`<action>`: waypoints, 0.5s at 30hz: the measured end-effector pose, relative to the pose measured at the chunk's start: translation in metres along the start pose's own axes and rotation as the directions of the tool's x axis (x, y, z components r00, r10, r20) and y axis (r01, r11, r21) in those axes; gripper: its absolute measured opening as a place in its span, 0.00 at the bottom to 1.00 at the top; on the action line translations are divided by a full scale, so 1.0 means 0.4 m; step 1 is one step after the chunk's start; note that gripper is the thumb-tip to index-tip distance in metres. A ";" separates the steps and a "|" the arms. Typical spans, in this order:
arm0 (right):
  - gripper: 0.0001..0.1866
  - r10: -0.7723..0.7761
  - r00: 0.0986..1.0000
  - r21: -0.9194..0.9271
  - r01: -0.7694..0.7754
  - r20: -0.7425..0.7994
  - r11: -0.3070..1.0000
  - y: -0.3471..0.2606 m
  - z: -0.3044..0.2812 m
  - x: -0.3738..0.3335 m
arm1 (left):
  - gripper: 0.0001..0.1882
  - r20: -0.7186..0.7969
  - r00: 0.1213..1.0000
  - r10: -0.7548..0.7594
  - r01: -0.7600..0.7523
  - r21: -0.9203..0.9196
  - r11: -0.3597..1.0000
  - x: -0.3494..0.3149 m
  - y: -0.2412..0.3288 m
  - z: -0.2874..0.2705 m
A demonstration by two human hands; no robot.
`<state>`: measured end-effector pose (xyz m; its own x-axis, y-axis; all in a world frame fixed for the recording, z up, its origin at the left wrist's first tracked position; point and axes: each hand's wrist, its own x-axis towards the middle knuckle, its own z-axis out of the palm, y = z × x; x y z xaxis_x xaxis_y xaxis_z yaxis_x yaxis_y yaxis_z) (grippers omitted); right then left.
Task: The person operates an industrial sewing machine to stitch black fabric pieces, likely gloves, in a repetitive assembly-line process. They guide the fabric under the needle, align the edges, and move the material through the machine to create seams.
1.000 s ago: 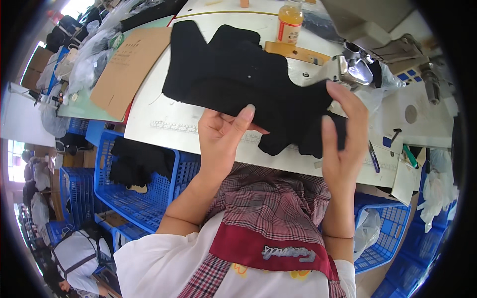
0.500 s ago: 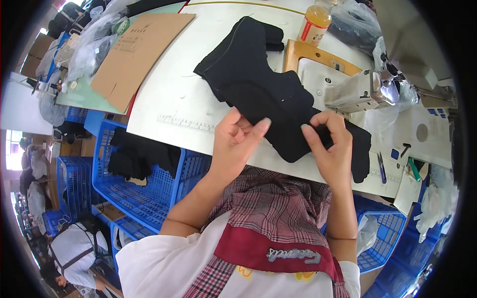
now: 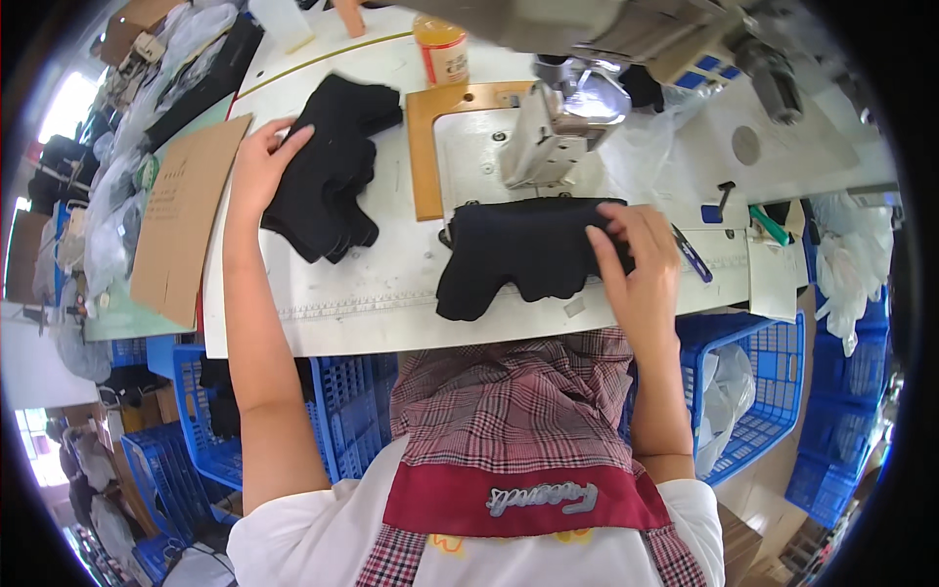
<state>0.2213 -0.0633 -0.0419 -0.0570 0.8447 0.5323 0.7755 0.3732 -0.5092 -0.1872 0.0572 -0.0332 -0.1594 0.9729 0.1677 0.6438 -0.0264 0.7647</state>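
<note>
Two lots of black cut fabric lie on the white work table. My left hand (image 3: 262, 166) is at the upper left edge of a small stack of black fabric pieces (image 3: 328, 166), its thumb on top and its fingers at the edge. In front of the sewing machine head (image 3: 548, 132), a folded black fabric piece (image 3: 533, 245) lies with its straight edge away from me and its scalloped edge towards me. My right hand (image 3: 641, 264) grips the right end of that piece, thumb and fingertips on the cloth. The undersides of both fabrics are hidden.
A wooden frame (image 3: 423, 147) borders the machine plate. Behind it stands a bottle of orange drink (image 3: 442, 51). A cardboard sheet (image 3: 186, 220) lies at left; a purple-handled tool (image 3: 693, 254) is at right. Blue baskets (image 3: 753, 391) stand below the table edge.
The black fabric was held up between both hands. Now one piece lies by the machine under my right hand, and my left hand has moved left to a stack. My view has shifted right.
</note>
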 end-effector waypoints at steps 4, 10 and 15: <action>0.25 0.039 0.999 -0.289 -0.039 -0.004 0.957 0.076 -0.005 -0.030 | 0.24 -0.160 0.969 0.187 -0.085 0.498 0.863 0.012 -0.026 0.029; 0.28 0.096 0.995 -0.201 -0.094 0.003 0.975 0.094 0.021 -0.043 | 0.11 -0.323 0.783 0.531 -0.352 0.474 0.807 -0.146 0.184 0.145; 0.18 0.087 0.996 -0.023 -0.087 -0.015 0.996 0.077 0.013 -0.019 | 0.18 0.114 0.692 0.713 -0.721 0.164 0.674 -0.296 0.355 0.339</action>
<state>0.2425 -0.0562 -0.0653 0.0199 0.8682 0.4959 0.7917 0.2891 -0.5381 0.0245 -0.0305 -0.0287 0.4341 0.6809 0.5899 0.6714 -0.6811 0.2921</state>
